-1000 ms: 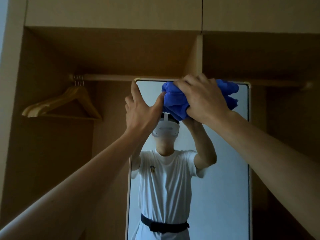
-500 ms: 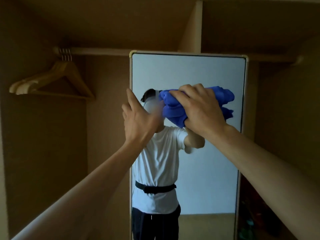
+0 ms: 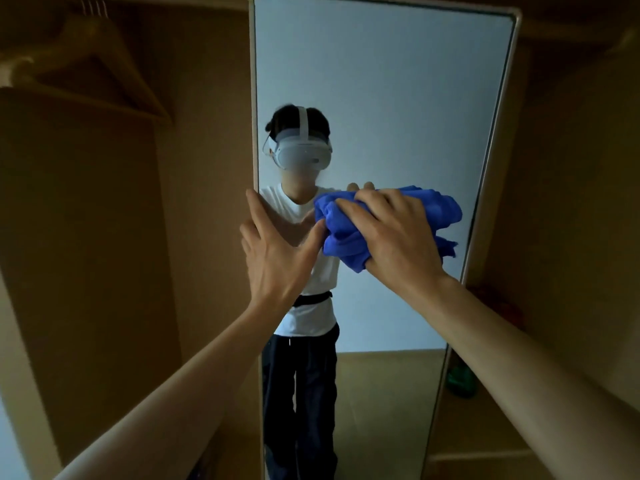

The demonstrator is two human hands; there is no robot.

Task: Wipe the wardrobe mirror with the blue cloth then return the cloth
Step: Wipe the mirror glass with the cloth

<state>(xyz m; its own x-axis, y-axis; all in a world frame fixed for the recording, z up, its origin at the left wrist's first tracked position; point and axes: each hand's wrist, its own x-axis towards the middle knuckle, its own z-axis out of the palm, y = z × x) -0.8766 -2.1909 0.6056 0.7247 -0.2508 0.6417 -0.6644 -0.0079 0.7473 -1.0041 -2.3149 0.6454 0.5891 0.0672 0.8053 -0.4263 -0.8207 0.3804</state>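
The right hand (image 3: 398, 237) grips the bunched blue cloth (image 3: 446, 211), fingers curled over it, and holds it against the mirror (image 3: 381, 81) at mid-height. The cloth protrudes past the hand towards both mirror edges. The left hand (image 3: 277, 251) lies flat, fingers straight, on the mirror's left edge.

Left hand (image 3: 273, 261) splayed; right hand (image 3: 398, 237) curled.

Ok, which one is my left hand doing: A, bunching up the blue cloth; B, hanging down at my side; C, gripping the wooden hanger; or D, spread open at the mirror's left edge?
D: the left hand is open with its fingers spread at the left edge of the mirror, while the right hand holds the blue cloth against the glass.
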